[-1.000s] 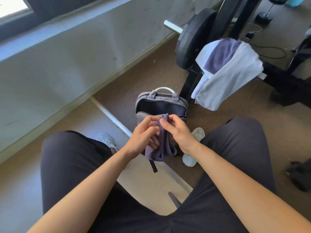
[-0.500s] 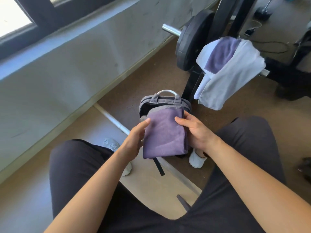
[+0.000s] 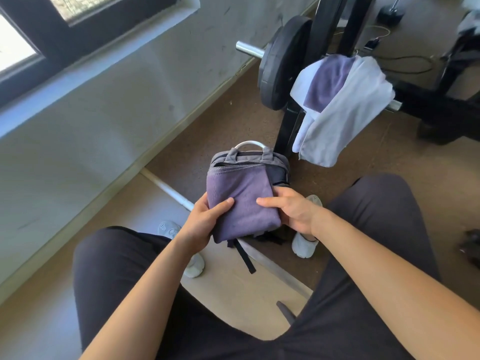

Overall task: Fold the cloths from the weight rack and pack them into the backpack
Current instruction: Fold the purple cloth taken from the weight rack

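Holding a folded purple cloth (image 3: 241, 201) flat over the mouth of a grey backpack (image 3: 279, 165) standing on the floor between two white shoes. Left hand (image 3: 205, 222) clamped on the near left edge, thumb on top; right hand (image 3: 291, 210) pinching the right edge, thumb on top, remaining fingers hidden beneath. Draped farther right over the weight rack's bar (image 3: 394, 105): a white cloth (image 3: 345, 120) with another purple cloth (image 3: 327, 81) lying on it, just beside a black weight plate (image 3: 275, 66).

Folded purple cloth (image 3: 241, 201): soft, matt nap. Backpack (image 3: 279, 172): grey woven fabric. Weight plate (image 3: 278, 66) was matt black; bar end (image 3: 248, 49) was shiny metal.
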Available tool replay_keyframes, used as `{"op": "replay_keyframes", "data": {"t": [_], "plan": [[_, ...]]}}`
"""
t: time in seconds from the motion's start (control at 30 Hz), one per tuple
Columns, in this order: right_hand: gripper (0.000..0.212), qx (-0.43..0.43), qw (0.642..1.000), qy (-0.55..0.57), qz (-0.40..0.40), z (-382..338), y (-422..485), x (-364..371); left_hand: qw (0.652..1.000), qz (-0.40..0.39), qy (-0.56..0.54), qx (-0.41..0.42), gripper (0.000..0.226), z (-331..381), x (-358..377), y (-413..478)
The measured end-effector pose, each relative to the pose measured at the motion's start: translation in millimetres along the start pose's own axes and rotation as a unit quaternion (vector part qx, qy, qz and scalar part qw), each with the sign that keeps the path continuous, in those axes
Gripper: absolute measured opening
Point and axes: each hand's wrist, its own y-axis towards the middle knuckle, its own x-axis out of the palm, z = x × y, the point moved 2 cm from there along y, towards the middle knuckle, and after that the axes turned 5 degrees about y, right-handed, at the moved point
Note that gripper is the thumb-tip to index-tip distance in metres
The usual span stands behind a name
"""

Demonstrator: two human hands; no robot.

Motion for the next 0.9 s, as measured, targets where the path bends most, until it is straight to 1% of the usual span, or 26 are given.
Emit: {"op": "replay_keyframes", "data": {"t": [0.07, 0.13, 0.2, 0.33, 0.43, 0.5, 0.6, 0.67, 0.7, 0.73, 0.77, 0.8, 0.87, 0.9], "plan": [[0.038, -0.003, 1.0, -0.016, 0.004, -2.5, -0.6, -0.1, 1.0, -0.013, 0.008, 0.008, 0.04, 0.6, -1.7, -1.2], [0.037, -0.004, 1.0, -0.005, 0.005, -4.5, -1.4, -0.4, 1.0, -0.023, 0.003, 0.01, 0.044, 1.8, -5.6, -1.3], [0.037, -0.006, 1.0, 0.02, -0.002, -7.2, -2.4, -0.5, 0.999, -0.046, -0.019, 0.016, 0.046, 4.1, -11.1, -0.6], [0.032, -0.009, 0.996, 0.077, -0.037, -13.1, -5.2, -1.6, 0.989, -0.11, -0.085, 0.053, 0.053, 11.1, -18.3, 0.0], [0.039, -0.019, 0.991, 0.117, -0.054, -13.9, -6.0, -2.3, 0.985, -0.119, -0.114, 0.05, 0.055, 12.2, -17.9, -0.5], [0.043, -0.023, 0.984, 0.163, -0.071, -14.6, -6.2, -3.9, 0.981, -0.119, -0.142, 0.052, 0.045, 13.1, -18.6, -1.0], [0.038, -0.024, 0.968, 0.222, -0.114, -16.1, -7.0, -4.7, 0.972, -0.146, -0.177, 0.053, 0.024, 16.6, -17.6, -1.3], [0.036, -0.024, 0.974, 0.194, -0.115, -16.0, -7.3, -5.1, 0.97, -0.145, -0.19, 0.037, 0.014, 18.3, -17.9, -0.4], [0.038, -0.025, 0.979, 0.167, -0.114, -15.5, -7.4, -5.2, 0.969, -0.149, -0.196, 0.026, 0.007, 19.7, -17.4, -1.7], [0.041, -0.026, 0.983, 0.139, -0.12, -15.2, -7.6, -5.4, 0.968, -0.147, -0.204, 0.01, 0.004, 19.9, -18.2, -1.9], [0.042, -0.025, 0.985, 0.116, -0.127, -14.4, -7.2, -5.9, 0.973, -0.131, -0.189, -0.006, 0.012, 20.3, -18.0, -2.8], [0.043, -0.022, 0.987, 0.094, -0.132, -13.1, -6.7, -5.7, 0.984, -0.102, -0.147, -0.021, 0.021, 19.5, -17.6, -3.4], [0.04, -0.009, 0.992, 0.039, -0.12, -8.4, -4.7, -3.9, 0.999, -0.029, -0.006, -0.022, 0.042, 14.0, -15.9, -3.2], [0.04, -0.012, 0.995, -0.001, -0.101, -5.3, -3.6, -2.1, 0.998, -0.001, 0.067, -0.009, 0.049, 9.2, -15.4, -2.3]]}}
